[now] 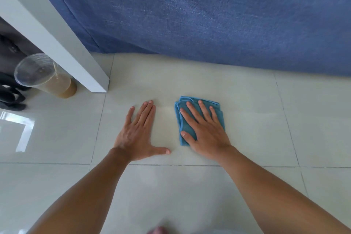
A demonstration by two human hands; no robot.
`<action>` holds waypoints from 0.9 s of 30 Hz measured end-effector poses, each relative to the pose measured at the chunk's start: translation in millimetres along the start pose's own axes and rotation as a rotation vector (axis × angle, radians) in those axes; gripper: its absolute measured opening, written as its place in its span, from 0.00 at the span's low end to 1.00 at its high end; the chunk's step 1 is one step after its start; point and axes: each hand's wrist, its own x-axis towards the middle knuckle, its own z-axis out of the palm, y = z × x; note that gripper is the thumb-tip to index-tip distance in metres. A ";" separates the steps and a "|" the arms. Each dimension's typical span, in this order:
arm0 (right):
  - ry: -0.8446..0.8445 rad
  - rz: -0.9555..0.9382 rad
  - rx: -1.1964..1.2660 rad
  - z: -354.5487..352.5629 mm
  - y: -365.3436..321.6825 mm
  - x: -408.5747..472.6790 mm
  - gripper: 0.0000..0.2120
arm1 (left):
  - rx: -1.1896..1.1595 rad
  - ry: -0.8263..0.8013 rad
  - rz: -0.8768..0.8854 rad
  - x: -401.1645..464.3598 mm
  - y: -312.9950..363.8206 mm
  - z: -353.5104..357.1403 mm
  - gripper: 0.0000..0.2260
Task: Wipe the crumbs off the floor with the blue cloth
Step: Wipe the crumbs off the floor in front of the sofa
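Observation:
A folded blue cloth [182,118] lies flat on the pale tiled floor [256,119], a little in front of the blue sofa. My right hand [203,129] presses down on it, palm flat, fingers spread over most of the cloth. My left hand [138,133] rests flat on the bare tile to the left of the cloth, fingers together, thumb out, holding nothing. A gap of bare tile separates the two hands. I cannot make out any crumbs on the floor.
The blue fabric sofa [209,15] fills the back. A white table leg [79,62] stands at the left. Beside it sits a clear plastic cup [43,76] with brown drink, and a dark bag strap [11,95] lies at the far left.

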 end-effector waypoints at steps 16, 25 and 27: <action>-0.012 -0.092 -0.003 5.0 7.3 -19.7 0.34 | -0.009 -0.013 -0.008 1.5 0.1 -1.2 0.66; 0.004 -0.030 -0.014 -1.7 -8.5 19.0 0.35 | 0.043 -0.085 0.060 -0.1 -5.0 -0.8 0.70; -0.029 -0.158 -0.016 -0.1 3.7 -12.9 0.35 | 0.048 -0.088 0.063 -0.1 -5.7 -1.2 0.71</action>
